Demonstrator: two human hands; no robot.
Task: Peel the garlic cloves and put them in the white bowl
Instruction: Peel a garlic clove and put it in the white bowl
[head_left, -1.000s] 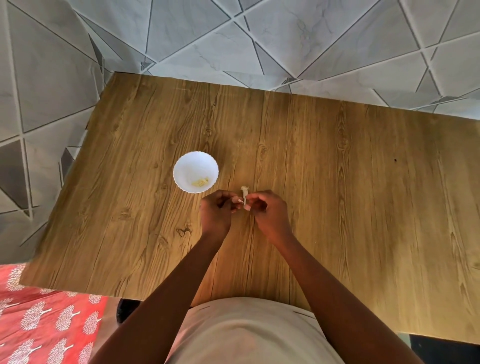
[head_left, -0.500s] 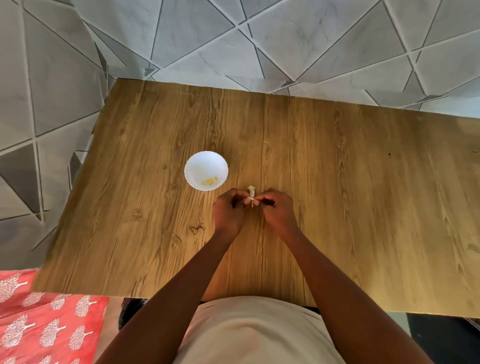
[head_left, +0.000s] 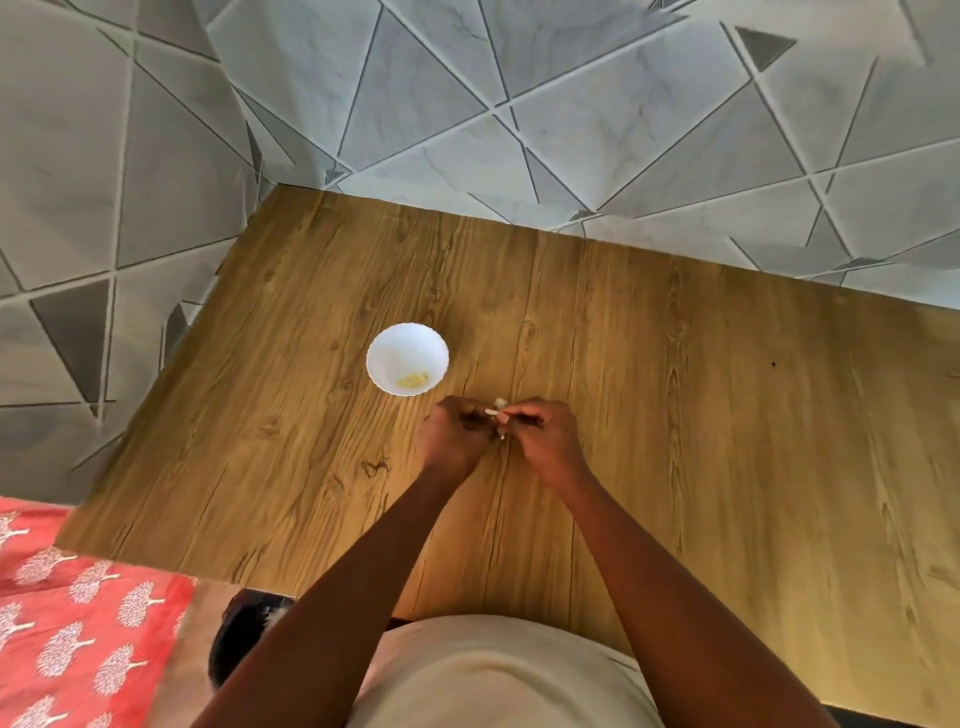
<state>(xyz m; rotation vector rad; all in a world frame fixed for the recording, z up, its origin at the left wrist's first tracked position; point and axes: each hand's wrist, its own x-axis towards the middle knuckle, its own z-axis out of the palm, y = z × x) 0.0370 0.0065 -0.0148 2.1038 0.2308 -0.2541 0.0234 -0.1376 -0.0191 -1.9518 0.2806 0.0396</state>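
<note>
The white bowl (head_left: 407, 358) sits on the wooden table (head_left: 675, 415) just left of my hands and holds a few yellowish peeled pieces. My left hand (head_left: 453, 435) and right hand (head_left: 543, 435) meet just above the table, fingers curled and pinching one garlic clove (head_left: 500, 415) between them, so I judge the peeling step is in hand. The next move calls for stripping the loose skin, then carrying the clove left into the bowl.
</note>
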